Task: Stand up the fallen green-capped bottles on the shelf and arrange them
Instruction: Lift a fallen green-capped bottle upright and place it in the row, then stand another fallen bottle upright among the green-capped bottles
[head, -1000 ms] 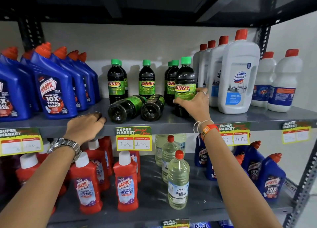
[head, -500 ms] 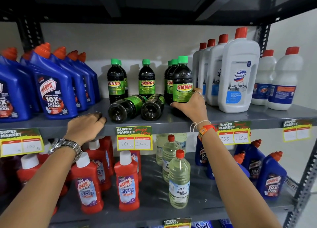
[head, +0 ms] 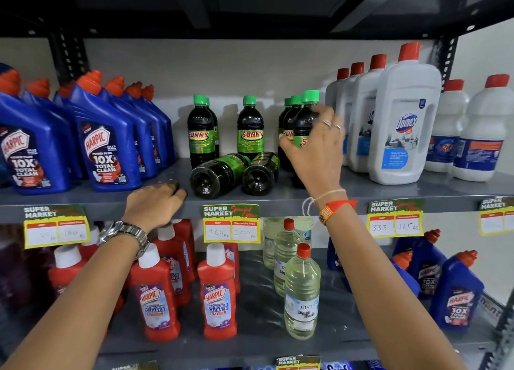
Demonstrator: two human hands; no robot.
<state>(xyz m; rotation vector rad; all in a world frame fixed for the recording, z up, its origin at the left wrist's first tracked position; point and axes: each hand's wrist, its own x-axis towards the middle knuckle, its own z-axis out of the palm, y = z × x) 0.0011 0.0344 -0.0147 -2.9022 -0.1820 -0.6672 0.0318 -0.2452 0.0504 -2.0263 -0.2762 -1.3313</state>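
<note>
Hands: right hand (head: 317,144) wrapped around upright Sunny bottle (head: 304,125), left hand (head: 155,202) rested flat, empty, on shelf (head: 417,191); fallen bottles (head: 219,172) judged rigid, rollable, best gripped mid-body.

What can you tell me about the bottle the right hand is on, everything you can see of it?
The bottle is a dark, glossy plastic one with a green screw cap and a green label showing part of a red and yellow logo. It stands upright at the front of the right-hand group of green-capped bottles on the upper shelf, beside the white Domex bottle. The right hand wraps its front and covers most of the label and lower body, so its base is hidden. Its liquid looks nearly black.
</note>
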